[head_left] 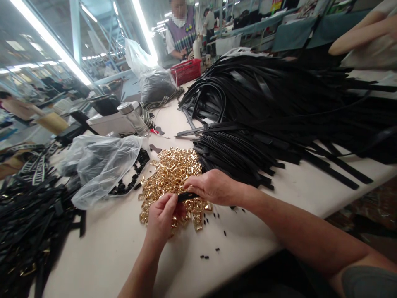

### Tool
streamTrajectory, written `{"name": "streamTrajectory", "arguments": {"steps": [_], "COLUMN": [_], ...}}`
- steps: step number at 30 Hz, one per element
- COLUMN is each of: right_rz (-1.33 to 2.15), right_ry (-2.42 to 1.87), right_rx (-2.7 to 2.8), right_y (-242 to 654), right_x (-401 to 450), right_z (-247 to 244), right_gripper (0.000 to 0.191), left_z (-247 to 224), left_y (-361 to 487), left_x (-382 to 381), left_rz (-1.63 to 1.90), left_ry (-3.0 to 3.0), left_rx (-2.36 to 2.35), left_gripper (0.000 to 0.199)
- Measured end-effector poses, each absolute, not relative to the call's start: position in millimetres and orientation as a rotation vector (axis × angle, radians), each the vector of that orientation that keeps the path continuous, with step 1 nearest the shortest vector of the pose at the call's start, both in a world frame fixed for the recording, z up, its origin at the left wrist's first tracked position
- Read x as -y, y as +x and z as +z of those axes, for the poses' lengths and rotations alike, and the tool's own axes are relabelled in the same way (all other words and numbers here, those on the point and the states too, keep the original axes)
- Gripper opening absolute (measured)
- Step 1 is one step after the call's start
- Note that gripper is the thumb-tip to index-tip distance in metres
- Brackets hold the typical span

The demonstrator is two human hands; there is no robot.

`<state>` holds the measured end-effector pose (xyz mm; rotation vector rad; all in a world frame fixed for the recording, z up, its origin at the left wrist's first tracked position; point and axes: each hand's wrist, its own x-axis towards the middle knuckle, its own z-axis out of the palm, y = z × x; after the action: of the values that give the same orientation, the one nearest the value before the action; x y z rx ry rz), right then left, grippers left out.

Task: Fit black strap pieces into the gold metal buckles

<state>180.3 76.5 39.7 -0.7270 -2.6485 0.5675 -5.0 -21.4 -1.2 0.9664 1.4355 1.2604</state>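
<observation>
1. The left hand [161, 219] is at 6 o'clock on the table [279, 223], fingers curled shut on one end of a short black strap [187, 195].
2. The right hand [214, 187] is just to the 2 o'clock side of the left hand, fingers closed, pinching the other end of the strap.
3. The strap lies between the two hands, directly above the buckles [173, 178].
4. The buckles are gold metal pieces in a loose heap at the table centre; both hands overlap the heap's 6 o'clock edge.
5. The strap pile [279, 107], long and black, spreads from the 12 o'clock to the 3 o'clock side of the heap.
6. A clear bag [99, 165] lies at 9 o'clock of the heap, with small black parts [136, 169] spilling from its mouth.
7. A jar [135, 118] with a metal lid stands at 11 o'clock of the heap.
8. Small black bits [214, 231] are scattered on the table at 5 o'clock of the heap.
9. A red basket [186, 70] sits at the far table end, at 12 o'clock.
10. Another person's arm [359, 35] enters at the 2 o'clock corner.
</observation>
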Motion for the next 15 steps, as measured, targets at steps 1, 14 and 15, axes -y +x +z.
{"name": "streamTrajectory", "arguments": {"steps": [1, 14, 15], "right_rz": [0.582, 0.395, 0.377], "right_ry": [-0.689, -0.466, -0.459], "right_rx": [2.614, 2.439, 2.433], "right_y": [180, 171, 170], "right_x": [-76, -67, -67], "right_z": [39, 22, 21], "right_gripper": [0.025, 0.017, 0.017], "left_z": [-2, -7, -7], "left_y": [-5, 0, 0], "left_x": [21, 17, 17], "left_rz": [1.254, 1.303, 1.304], "left_ry": [0.911, 0.753, 0.752], "left_rx": [-1.409, -1.186, -1.182], "left_gripper": [0.037, 0.031, 0.032]}}
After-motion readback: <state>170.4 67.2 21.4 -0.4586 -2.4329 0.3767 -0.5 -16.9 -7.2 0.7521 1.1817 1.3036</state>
